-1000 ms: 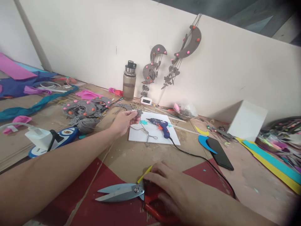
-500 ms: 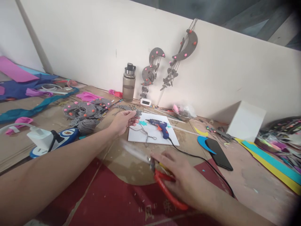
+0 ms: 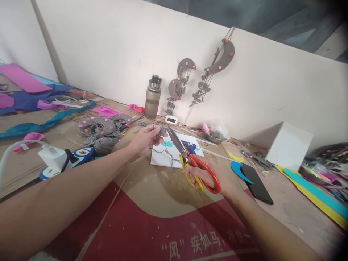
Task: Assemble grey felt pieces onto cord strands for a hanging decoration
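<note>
My left hand (image 3: 143,139) pinches a small grey felt piece (image 3: 160,129) with a grey string (image 3: 166,154) hanging from it over a white board (image 3: 163,159). My right hand (image 3: 214,174) grips red and yellow handled scissors (image 3: 190,157). Their steel blades point up and left, with the tips close to the felt piece. A blue glue gun (image 3: 190,146) lies on the white board, partly hidden behind the scissors.
A water bottle (image 3: 152,97) and grey moon hangings (image 3: 217,65) stand by the back wall. A pile of grey felt pieces (image 3: 102,128) and a white charger (image 3: 53,157) lie left. A black phone (image 3: 257,179) and a white box (image 3: 288,141) sit right.
My right hand picked the scissors up off the table near me and carried them forward to the felt piece. My left hand stayed in place.
</note>
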Tool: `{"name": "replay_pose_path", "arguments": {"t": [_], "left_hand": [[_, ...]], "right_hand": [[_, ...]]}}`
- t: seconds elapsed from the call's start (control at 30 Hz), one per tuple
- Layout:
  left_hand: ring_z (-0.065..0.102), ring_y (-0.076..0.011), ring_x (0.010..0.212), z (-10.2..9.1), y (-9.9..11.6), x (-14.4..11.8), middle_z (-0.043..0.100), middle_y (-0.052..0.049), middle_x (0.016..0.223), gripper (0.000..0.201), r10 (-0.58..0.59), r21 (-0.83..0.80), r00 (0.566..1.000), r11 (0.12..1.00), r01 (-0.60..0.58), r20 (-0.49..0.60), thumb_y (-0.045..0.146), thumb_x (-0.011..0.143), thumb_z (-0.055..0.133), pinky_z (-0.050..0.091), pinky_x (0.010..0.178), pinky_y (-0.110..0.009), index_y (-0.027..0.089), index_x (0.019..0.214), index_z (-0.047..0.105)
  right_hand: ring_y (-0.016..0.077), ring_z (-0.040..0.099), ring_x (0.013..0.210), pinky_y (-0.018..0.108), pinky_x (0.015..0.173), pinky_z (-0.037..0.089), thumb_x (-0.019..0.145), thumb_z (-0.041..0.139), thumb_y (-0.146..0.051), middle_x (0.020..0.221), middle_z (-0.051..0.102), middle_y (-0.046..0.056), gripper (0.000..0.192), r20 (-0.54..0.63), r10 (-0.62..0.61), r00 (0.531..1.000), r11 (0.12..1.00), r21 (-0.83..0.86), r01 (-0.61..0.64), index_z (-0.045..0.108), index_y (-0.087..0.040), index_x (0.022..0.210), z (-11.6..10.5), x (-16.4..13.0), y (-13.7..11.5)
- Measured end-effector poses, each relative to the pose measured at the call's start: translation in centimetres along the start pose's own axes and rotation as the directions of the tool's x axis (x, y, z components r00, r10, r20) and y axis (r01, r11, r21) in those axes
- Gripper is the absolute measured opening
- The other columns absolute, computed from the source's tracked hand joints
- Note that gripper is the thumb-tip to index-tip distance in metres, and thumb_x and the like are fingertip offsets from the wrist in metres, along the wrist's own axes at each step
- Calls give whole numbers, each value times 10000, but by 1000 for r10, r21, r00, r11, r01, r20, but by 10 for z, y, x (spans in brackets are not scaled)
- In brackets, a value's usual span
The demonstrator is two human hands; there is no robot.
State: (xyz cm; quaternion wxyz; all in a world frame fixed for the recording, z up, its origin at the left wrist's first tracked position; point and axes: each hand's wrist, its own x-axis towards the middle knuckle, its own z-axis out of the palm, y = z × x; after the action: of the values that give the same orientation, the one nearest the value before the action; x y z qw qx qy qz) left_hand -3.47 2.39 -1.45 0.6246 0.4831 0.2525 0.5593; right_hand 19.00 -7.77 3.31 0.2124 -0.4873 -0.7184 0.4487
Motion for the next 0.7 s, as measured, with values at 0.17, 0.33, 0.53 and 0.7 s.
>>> {"name": "replay_pose_path", "arguments": {"t": [0.17,0.33,0.53,0.7], "left_hand": [[562,-90,510,1,-2,0,647,-45,720,238,-3,15,999,1000,3,37,339,769,673,361,442,-191,130,768,560],[549,-82,501,1,-5,-1,623,-26,688,226,-7,27,999,1000,6,39,333,770,677,356,438,-186,129,767,580],[549,-83,511,1,-6,-1,615,-26,667,223,3,40,999,999,-5,44,341,777,672,363,450,-184,132,768,593],[550,-87,518,1,-7,-1,610,-26,653,227,7,44,999,999,-10,52,350,777,673,357,450,-185,135,767,602]], "right_hand": [[107,553,450,220,454,442,819,534,-356,555,550,-48,176,50,20,999,998,52,-23,493,-202,743,-2,4,20],[98,543,462,209,444,451,818,555,-383,577,555,-46,199,63,4,998,994,112,-11,517,-187,814,-2,5,30],[93,555,437,196,443,432,812,557,-352,558,563,-45,187,66,16,998,998,67,-20,502,-179,769,-3,6,26],[100,567,442,205,456,440,807,550,-321,548,562,-43,174,62,39,997,998,47,-42,487,-181,725,-3,6,20]]}}
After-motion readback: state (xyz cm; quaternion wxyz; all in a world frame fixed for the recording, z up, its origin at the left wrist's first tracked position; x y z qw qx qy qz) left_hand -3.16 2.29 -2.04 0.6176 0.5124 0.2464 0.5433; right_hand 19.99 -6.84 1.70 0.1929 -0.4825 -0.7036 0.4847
